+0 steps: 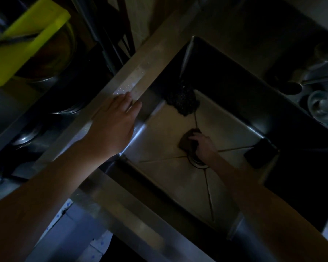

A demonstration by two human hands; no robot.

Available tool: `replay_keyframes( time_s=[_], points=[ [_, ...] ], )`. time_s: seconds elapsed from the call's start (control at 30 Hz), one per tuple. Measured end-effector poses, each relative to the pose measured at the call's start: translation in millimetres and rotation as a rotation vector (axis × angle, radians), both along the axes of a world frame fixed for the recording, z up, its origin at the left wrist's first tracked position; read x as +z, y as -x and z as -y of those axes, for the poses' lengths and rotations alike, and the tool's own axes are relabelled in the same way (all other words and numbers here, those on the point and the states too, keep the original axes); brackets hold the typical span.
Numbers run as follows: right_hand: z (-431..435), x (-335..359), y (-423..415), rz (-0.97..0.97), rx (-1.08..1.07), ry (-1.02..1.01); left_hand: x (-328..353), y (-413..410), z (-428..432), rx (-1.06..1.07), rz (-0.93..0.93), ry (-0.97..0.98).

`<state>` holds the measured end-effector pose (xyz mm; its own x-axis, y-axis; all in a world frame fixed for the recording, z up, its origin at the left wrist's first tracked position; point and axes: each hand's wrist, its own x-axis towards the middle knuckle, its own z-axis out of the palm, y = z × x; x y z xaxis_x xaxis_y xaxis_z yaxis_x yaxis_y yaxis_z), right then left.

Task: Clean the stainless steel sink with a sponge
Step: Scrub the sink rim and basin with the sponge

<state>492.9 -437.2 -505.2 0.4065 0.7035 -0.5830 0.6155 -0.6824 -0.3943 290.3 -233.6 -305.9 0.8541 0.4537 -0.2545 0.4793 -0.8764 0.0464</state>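
Sponge [188, 139], long axis diagonal, under right hand [204, 145]

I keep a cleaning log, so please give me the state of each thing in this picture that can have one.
sink: floor bare, no pool of water seen.
sponge: pressed on the sink floor beside the drain.
right hand: fingers curled on the sponge.
left hand: flat on the sink rim.
drain: partly hidden by the right hand; plugged or not, cannot tell.
scrubber: lying in the far corner, untouched.
cutting board: outside the sink, untouched.

Sponge [187, 141] and drain [196, 163] partly under the right hand [204, 145].
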Motion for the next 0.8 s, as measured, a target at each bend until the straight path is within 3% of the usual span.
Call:
replay_keyframes(
  time_s=[0.1,0.23,0.33,0.5,0.7,0.8],
  points=[
    [14.7,6.5,6.8,-0.017,-0.008,0.019,2.2,-0.5,2.7,0.013,0.021,0.006],
    [17.4,12.5,22.0,-0.11,-0.229,-0.077,2.4,-0.6,4.8,0.022,0.057,0.012],
    [3.9,13.2,44.3,-0.184,-0.217,-0.112,-0.2,-1.0,4.6,0.025,0.069,0.005],
    [-36.7,7.9,85.9,-0.225,0.118,-0.086,-5.3,4.2,5.0,0.02,0.127,0.024],
    [-15.1,5.2,99.1,0.018,0.582,-0.077,-2.5,4.6,3.9,0.004,0.124,0.013],
    [13.6,6.5,74.4,0.079,0.676,-0.02,-2.3,4.8,2.9,-0.004,0.104,0.005]
  ],
)
